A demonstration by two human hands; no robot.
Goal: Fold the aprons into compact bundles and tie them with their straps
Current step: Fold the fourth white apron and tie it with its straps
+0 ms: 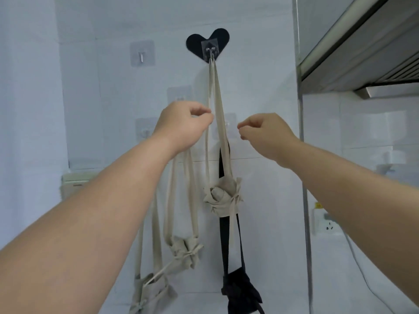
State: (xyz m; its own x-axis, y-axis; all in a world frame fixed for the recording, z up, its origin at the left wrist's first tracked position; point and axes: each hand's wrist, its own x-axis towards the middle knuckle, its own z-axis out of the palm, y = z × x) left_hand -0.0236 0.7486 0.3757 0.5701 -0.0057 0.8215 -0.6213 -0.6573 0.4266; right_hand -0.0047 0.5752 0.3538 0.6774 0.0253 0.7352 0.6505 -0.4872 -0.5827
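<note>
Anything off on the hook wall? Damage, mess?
Nothing stands out. The tied beige fabric apron bundle hangs by its beige strap, pinched by the left hand, from the black heart-shaped wall hook; two lower beige bundles and a black fabric bundle hang tied.

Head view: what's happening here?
A person faces a tiled wall where tied apron bundles hang. One beige bundle hangs from the heart hook. The left hand grips straps of two lower beige bundles; the right hand, curled, seems to hold nothing. A black bundle hangs lower.
</note>
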